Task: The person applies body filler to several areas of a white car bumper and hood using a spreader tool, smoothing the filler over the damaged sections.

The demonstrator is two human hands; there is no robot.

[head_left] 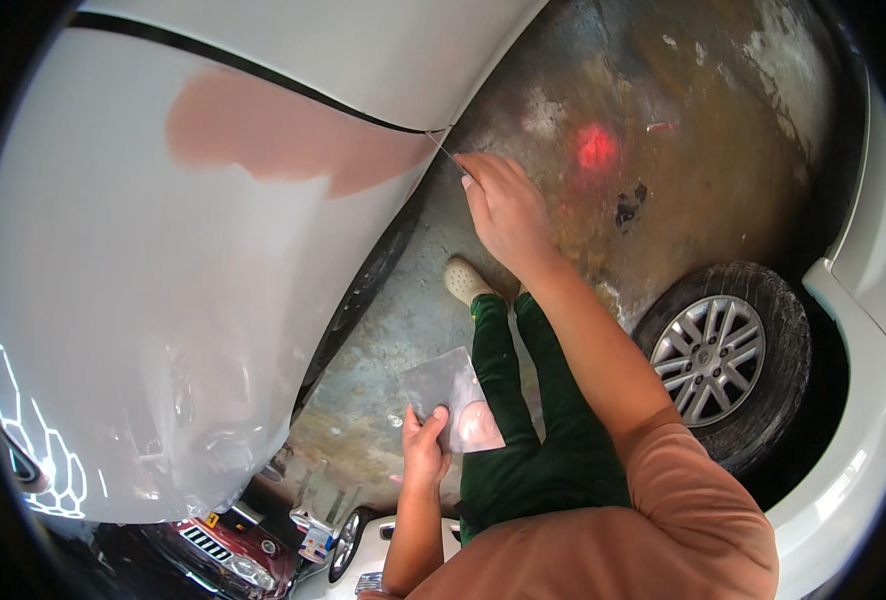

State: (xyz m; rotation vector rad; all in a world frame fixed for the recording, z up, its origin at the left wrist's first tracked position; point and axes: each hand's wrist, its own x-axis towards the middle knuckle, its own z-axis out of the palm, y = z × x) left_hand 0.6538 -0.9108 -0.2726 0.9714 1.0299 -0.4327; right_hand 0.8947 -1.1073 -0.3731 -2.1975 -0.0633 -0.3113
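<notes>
Right hand (511, 212) holds thin tool (448, 153) at panel (183, 270) edge, floor (703, 180) alongside.

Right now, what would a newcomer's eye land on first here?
The pink patch on the white car panel, upper left, stands out, with the right hand holding a thin tool near its right tip. Next is the red glow on the floor, upper right. Below centre, the left hand holds a clear sheet with a pink blob.

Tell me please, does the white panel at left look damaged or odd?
Yes: a pinkish patch with an uneven edge interrupts the white panel along the black seam. The right hand holds a thin tool near the patch's tip. Any damage beneath is hidden.
</notes>
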